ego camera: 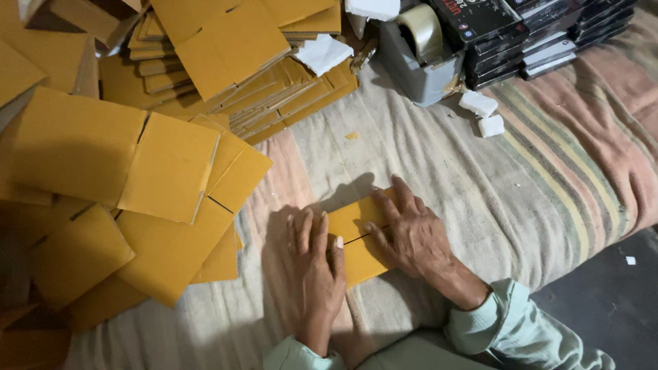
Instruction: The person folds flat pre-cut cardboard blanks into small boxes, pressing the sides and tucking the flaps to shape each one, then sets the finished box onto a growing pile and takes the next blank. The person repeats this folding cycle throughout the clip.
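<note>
On the striped cloth (pixel 480 178), both hands (pixel 411 236) flat, open-palmed on the cardboard flat (pixel 353 226).

Bare striped cloth (pixel 480 178) ahead and to my right: open passage. Left blocked by spilled flat cardboard sheets (pixel 164 205). Far ahead, grey tape dispenser (pixel 418 55), stacked black boxes (pixel 534 34), two white foam scraps (pixel 483 113) stand in my way.

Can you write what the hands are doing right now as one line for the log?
left hand: flat beside cardboard piece | right hand: pressing on it | surface: striped cloth | nearby: cardboard pile
</note>
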`<action>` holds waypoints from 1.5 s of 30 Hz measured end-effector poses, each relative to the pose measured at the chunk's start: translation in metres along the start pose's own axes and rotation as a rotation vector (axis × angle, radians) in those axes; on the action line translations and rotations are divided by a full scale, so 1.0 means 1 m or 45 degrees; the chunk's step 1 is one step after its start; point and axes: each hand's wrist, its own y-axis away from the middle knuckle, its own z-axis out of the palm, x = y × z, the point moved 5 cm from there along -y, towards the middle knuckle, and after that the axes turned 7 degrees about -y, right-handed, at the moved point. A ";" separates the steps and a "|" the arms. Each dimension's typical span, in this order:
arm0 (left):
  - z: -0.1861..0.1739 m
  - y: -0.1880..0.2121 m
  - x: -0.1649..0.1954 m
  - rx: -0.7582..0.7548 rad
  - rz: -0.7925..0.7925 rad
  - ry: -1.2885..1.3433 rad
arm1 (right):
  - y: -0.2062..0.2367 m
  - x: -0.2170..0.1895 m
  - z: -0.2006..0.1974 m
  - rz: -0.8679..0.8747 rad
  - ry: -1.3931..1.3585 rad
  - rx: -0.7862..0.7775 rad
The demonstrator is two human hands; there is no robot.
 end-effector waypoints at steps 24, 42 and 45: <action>0.000 -0.014 0.028 -0.030 0.007 -0.149 | -0.013 -0.019 -0.012 -0.215 0.135 0.140; 0.001 -0.046 0.015 -0.199 -0.209 -0.591 | -0.050 -0.023 -0.005 -0.343 0.443 0.198; 0.010 -0.049 0.032 -0.158 -0.076 -0.659 | -0.046 -0.037 -0.002 -0.492 0.381 0.155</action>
